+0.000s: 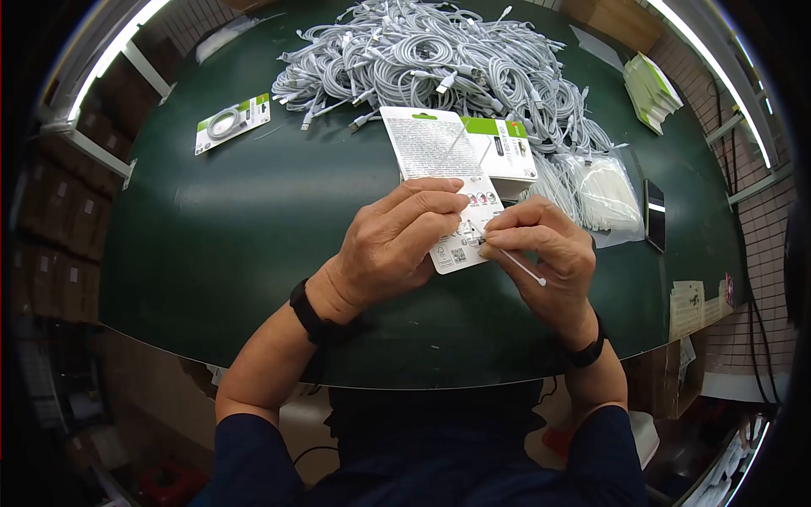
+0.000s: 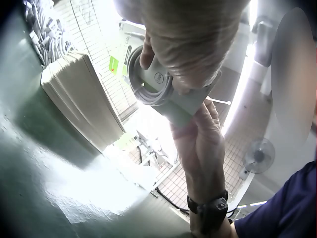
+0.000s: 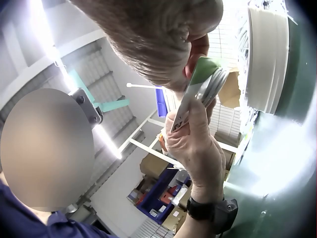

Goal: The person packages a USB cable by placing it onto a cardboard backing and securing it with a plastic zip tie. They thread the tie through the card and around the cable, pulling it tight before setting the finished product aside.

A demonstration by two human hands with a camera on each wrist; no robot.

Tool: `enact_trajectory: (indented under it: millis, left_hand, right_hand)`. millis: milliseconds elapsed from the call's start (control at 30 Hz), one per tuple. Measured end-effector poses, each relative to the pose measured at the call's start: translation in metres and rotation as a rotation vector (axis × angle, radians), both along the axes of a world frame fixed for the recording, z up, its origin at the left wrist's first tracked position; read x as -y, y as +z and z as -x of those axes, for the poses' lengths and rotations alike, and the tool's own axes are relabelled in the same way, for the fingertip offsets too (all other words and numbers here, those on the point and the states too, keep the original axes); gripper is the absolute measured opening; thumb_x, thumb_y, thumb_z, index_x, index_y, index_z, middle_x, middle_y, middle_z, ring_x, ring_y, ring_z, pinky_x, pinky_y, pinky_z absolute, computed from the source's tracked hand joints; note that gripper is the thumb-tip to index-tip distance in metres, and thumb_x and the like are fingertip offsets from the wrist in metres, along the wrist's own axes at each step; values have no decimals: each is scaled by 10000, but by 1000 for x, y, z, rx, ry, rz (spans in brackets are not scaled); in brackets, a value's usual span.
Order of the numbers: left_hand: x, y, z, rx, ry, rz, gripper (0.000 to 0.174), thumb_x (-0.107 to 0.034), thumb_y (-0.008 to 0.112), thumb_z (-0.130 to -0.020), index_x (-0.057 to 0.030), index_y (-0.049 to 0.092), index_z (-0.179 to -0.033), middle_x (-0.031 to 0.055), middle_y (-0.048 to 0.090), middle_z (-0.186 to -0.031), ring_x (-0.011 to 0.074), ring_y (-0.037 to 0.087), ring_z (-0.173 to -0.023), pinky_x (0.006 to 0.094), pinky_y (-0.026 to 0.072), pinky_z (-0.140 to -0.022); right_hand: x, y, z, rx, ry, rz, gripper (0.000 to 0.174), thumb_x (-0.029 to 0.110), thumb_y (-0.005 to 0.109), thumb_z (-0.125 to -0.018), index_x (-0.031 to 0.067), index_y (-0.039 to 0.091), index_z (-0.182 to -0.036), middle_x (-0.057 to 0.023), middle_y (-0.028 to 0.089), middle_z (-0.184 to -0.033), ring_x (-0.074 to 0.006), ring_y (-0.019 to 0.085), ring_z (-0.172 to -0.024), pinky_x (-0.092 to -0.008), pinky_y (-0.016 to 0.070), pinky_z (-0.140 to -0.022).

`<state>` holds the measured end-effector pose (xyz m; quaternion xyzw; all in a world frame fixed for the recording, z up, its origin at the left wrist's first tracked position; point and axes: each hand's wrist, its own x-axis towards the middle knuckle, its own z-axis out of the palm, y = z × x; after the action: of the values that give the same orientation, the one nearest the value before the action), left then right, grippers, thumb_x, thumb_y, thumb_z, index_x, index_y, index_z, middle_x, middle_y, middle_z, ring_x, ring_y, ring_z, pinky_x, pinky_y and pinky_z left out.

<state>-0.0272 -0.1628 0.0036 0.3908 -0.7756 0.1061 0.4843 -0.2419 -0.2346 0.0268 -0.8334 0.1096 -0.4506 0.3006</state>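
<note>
My left hand (image 1: pixel 393 232) grips a white and green packaging card (image 1: pixel 422 156), its printed back facing up. On the card's other face lies a coiled grey cable (image 2: pixel 150 98), seen in the left wrist view with fingers reaching inside the loop. My right hand (image 1: pixel 549 253) pinches a thin white cable tie (image 1: pixel 525 269) close against the card's back near its lower end. The tie's headed end sticks out past the right fingers. Another thin strand (image 1: pixel 456 139) stands out over the card's upper half.
A big heap of coiled cables (image 1: pixel 422 55) covers the table's far side. Behind the held card stands a stack of cards (image 1: pixel 507 156). To the right are a bag of cable ties (image 1: pixel 604 198), a phone (image 1: pixel 655 215) and green-white cards (image 1: pixel 650 93). A carded cable (image 1: pixel 230 124) lies left.
</note>
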Motion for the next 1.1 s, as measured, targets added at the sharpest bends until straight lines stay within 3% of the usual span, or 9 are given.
enact_trajectory:
  millis: [233,400,500,633,767,800,900,1033,1100]
  left_hand:
    - [-9,8,10,65,-9,41,289,-66,866,-730,-18,656,-922,138,757,-1043,348,746,-1064,396,638,-857]
    - [-29,33,19,231,119,192,144,-127,770,-798,-101,691,-916,26,778,-997,178,723,-895,285,510,-711]
    - [-38,40,25,235,72,184,165,-129,782,-779,-104,688,-912,19,779,-982,179,722,-905,279,505,-712]
    - [-31,23,36,13,-124,73,176,-75,784,-763,-79,684,-908,83,765,-931,229,751,-851,347,575,-724]
    - [-29,12,43,-297,-205,-182,128,-43,749,-864,-27,690,-976,103,722,-885,252,723,-756,355,577,-659]
    - [-28,11,43,-360,-224,-237,92,-57,716,-950,-10,685,-1023,129,719,-872,251,728,-745,356,574,-647]
    - [-37,19,42,-552,-104,-492,92,-70,679,-996,-7,675,-1062,140,723,-872,224,737,-757,335,568,-654]
    - [-22,11,35,-875,-158,-549,184,-86,553,-1086,41,617,-1203,85,750,-1045,79,684,-915,248,569,-810]
    - [-18,7,30,-993,-221,-607,230,-98,513,-1103,48,589,-1264,104,732,-1122,89,680,-977,253,572,-858]
  right_hand:
    - [4,16,9,-153,55,-231,175,-33,851,-788,57,794,-926,-54,714,-888,-99,668,-774,-244,520,-649]
    - [9,34,17,-225,210,-338,145,-41,844,-782,50,796,-885,-50,713,-863,-110,656,-750,-251,501,-648]
    - [10,42,20,-263,325,-413,143,-41,846,-775,40,792,-880,-45,711,-852,-115,651,-752,-261,502,-663]
    - [14,36,20,-241,492,-668,137,-37,854,-775,22,784,-877,-52,706,-847,-118,651,-774,-250,498,-693]
    - [22,20,20,-185,517,-938,57,-10,817,-831,-6,770,-862,-40,691,-865,-104,644,-788,-236,495,-709]
    - [28,12,17,-158,585,-869,96,24,761,-899,-23,753,-982,-39,678,-877,-83,615,-758,-222,480,-676]
    - [28,6,19,138,440,-1225,179,51,697,-967,-38,699,-1122,-47,668,-894,-67,575,-718,-208,457,-628]
    - [30,-6,15,390,187,-793,157,43,655,-1004,-23,659,-1146,-41,661,-924,-57,557,-707,-207,455,-597]
    - [25,-5,11,274,10,-325,168,-11,727,-924,30,698,-1084,-50,656,-882,-130,594,-717,-257,479,-616]
